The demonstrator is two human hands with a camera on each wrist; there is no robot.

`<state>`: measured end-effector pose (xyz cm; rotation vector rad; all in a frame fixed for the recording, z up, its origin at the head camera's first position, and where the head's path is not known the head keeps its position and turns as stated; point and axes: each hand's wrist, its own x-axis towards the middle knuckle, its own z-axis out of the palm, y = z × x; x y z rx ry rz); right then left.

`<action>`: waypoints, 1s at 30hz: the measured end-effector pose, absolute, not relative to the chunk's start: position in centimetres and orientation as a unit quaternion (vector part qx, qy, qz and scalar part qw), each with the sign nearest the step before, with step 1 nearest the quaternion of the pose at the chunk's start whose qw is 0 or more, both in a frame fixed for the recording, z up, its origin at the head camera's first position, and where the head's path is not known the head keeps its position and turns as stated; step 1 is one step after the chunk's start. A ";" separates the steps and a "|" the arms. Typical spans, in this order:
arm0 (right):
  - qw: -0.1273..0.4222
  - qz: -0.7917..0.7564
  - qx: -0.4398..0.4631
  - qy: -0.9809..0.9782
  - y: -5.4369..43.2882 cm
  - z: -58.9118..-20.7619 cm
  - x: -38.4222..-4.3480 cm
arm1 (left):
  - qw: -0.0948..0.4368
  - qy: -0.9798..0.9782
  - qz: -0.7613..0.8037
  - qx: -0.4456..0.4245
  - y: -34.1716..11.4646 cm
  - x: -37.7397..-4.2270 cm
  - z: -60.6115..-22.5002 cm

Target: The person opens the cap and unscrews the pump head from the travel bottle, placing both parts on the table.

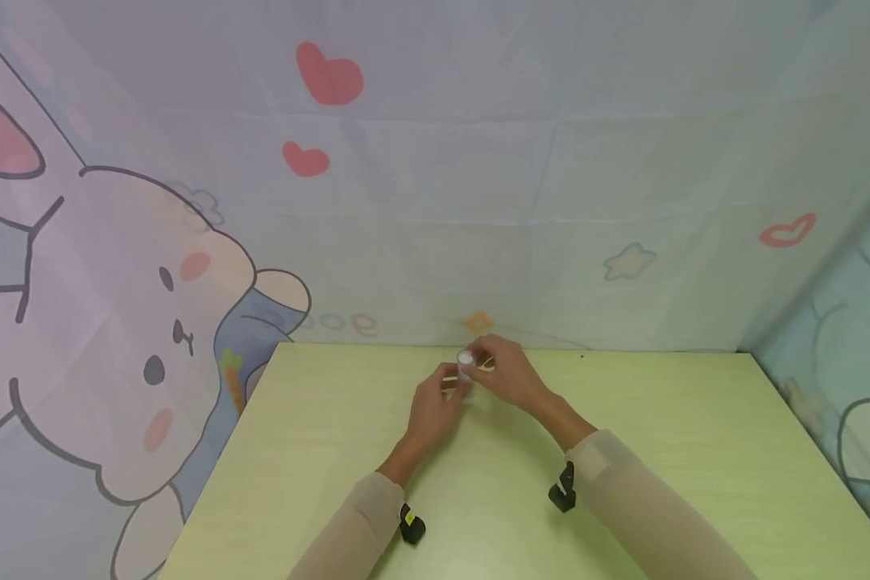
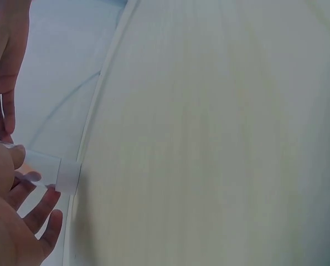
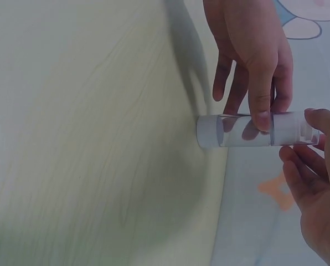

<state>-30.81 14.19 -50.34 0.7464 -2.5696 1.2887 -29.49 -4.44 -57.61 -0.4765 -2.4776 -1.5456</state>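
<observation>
A clear cylindrical bottle (image 3: 245, 132) with a white base stands upright on the table near its back edge. Around its see-through middle, my left hand (image 1: 432, 411) grips with thumb and fingers. My right hand (image 1: 509, 372) pinches the clear top end between thumb and fingers. In the right wrist view, the left hand (image 3: 259, 55) comes from above and the right hand (image 3: 325, 188) from the right side. The left wrist view has the bottle's white base (image 2: 69, 177) beside the left fingers, while its top lies hidden behind the hand.
The pale yellow-green table (image 1: 660, 451) ends at a hanging cloth (image 1: 435, 201) printed with a rabbit, hearts and stars, right behind the bottle. Small black wrist devices sit below the left sleeve (image 1: 355, 524) and right sleeve (image 1: 652, 499).
</observation>
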 end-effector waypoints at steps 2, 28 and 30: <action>0.090 0.434 0.252 -0.860 14.1 -50.3 -30.9 | 0.092 -0.833 -0.523 -0.158 -4.4 -29.5 -57.6; 0.113 0.436 0.248 -0.857 13.5 -51.0 -30.5 | 0.078 -0.835 -0.523 -0.153 -4.2 -29.2 -57.8; 0.109 0.438 0.247 -0.857 13.4 -51.0 -30.4 | 0.076 -0.837 -0.521 -0.151 -4.2 -29.2 -57.7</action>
